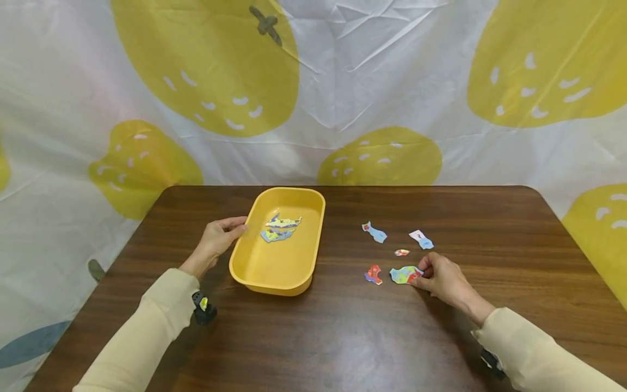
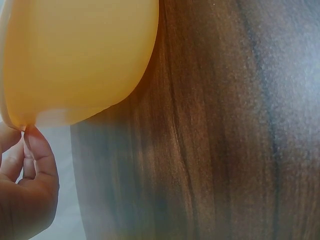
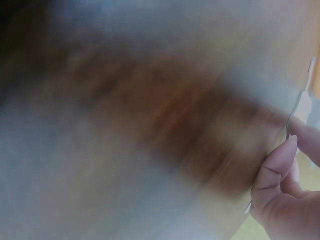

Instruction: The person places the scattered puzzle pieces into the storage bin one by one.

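Note:
My left hand [image 1: 215, 242] pinches the left rim of a yellow plastic tray [image 1: 250, 272]; the left wrist view shows thumb and finger meeting at the tray's edge. Inside the tray lie a few colourful, irregular paper pieces [image 1: 278, 235]. At the right, my right hand [image 1: 447, 279] pinches the edge of a green, blue and red paper piece [image 1: 403, 275], just above or on the table. Only the thin edge of that piece shows in the right wrist view, which is mostly blurred. A red and blue paper piece [image 1: 373, 274] lies just left of it.
Beyond the right hand lie a small red piece [image 1: 401, 252], a light blue piece [image 1: 376, 234] and a white and blue piece [image 1: 422, 239]. All are on a dark brown wooden table [image 1: 343, 337]. A white cloth with yellow fruit shapes [image 1: 338, 71] hangs behind the table's far edge.

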`<state>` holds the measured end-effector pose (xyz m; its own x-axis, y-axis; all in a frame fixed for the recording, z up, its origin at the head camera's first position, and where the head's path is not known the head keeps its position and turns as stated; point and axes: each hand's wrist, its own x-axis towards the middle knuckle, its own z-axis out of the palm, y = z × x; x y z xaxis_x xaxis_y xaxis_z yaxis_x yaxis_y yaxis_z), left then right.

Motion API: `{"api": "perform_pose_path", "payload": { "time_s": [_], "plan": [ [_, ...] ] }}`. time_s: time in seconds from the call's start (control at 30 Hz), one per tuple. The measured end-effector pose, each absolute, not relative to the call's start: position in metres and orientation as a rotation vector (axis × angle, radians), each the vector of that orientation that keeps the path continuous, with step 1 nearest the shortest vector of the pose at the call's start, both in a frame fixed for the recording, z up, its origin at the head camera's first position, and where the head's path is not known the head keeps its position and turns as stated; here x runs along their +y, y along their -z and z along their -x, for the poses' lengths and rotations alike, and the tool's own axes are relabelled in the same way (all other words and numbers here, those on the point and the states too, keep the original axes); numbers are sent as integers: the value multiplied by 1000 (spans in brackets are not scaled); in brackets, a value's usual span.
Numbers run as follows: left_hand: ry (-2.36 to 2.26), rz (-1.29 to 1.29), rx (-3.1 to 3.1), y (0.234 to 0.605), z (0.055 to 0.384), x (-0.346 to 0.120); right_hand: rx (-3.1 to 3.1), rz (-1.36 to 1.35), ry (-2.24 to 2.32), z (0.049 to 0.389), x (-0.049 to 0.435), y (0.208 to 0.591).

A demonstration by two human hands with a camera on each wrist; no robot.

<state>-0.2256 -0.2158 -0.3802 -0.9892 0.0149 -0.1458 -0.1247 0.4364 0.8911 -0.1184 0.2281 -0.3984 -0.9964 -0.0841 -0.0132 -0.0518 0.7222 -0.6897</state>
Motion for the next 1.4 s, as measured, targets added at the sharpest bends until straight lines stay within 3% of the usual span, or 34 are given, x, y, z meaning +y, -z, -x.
{"api": "perform_pose_path", "payload": {
  "time_s": [0.8, 1.4],
  "plan": [
    [-1604, 97, 2539, 378, 224, -215, 2456, -96, 1642, 130, 224, 393],
    [-1638, 86, 2528, 380, 225, -215, 1973, -111, 2147, 167, 99, 360]
  ]
}}
